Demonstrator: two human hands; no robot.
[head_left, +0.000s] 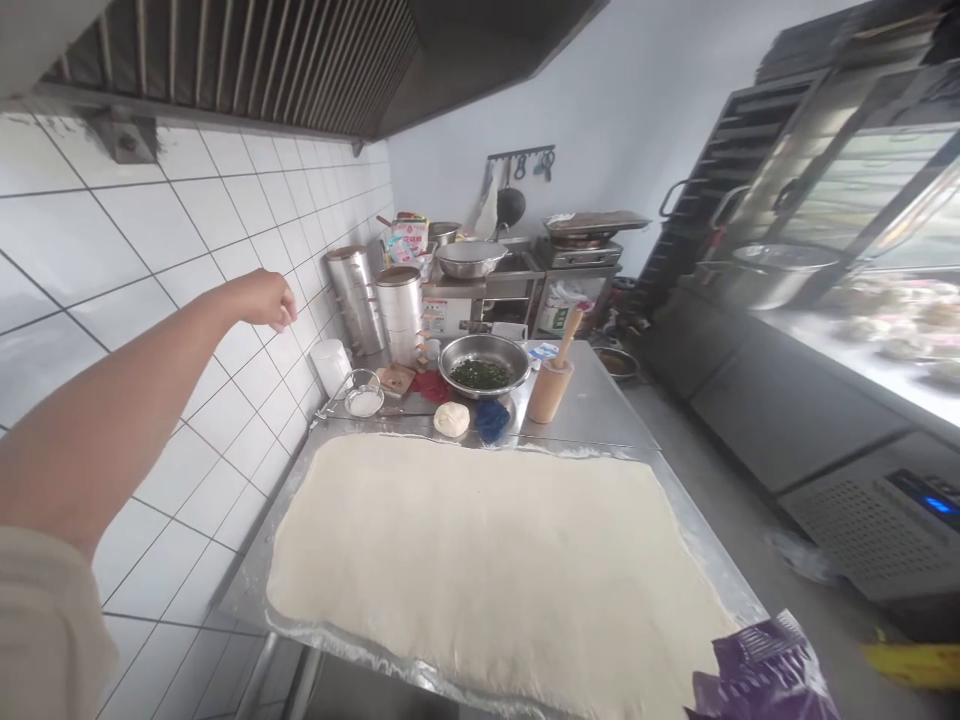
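A large flat sheet of pale dough (495,560) covers most of the steel table (600,420). My left hand (266,297) is stretched out high over the table's far left, fingers pinched together; whether anything is in them I cannot tell. It hovers above a small glass bowl of white powder (364,393). Behind the sheet lie a small dough ball (451,418) and a blue cloth (491,418). My right hand is out of view; a purple packet (765,675) shows at the bottom right corner.
A steel bowl of chopped greens (484,365), a wooden rolling pin in a holder (553,380), a white cup (331,362) and stacked metal steamers (397,310) stand at the table's far end. The tiled wall is on the left, a display fridge (847,330) on the right.
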